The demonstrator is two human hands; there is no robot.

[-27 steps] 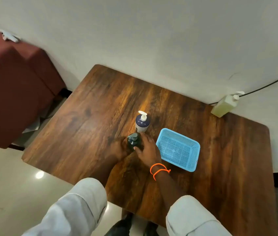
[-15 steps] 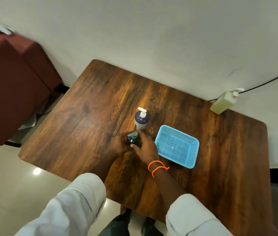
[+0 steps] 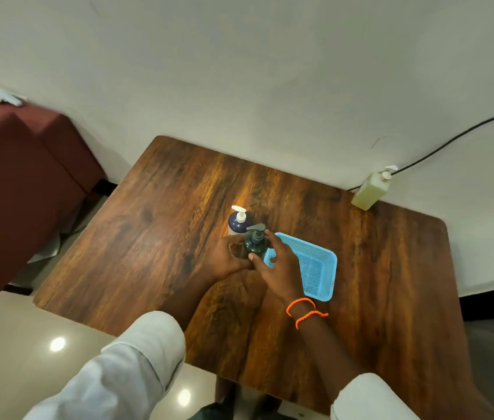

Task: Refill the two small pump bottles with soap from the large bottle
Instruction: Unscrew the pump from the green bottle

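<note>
both hands [image 3: 257, 262] grip the dark green pump bottle [image 3: 255, 244] at the worktop [image 3: 391, 283] centre, left hand [image 3: 230, 259] around its body, right hand [image 3: 279, 268] toward the pump. likely rigid, slick plastic; steady the body, twist the collar. large bottle [image 3: 369, 192] stands at two o'clock.

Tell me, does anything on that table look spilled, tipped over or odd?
Nothing stands out. No spill shows on the table. The dark green pump bottle is held by both hands, the navy pump bottle stands behind it, and the large bottle stands by the wall.
</note>
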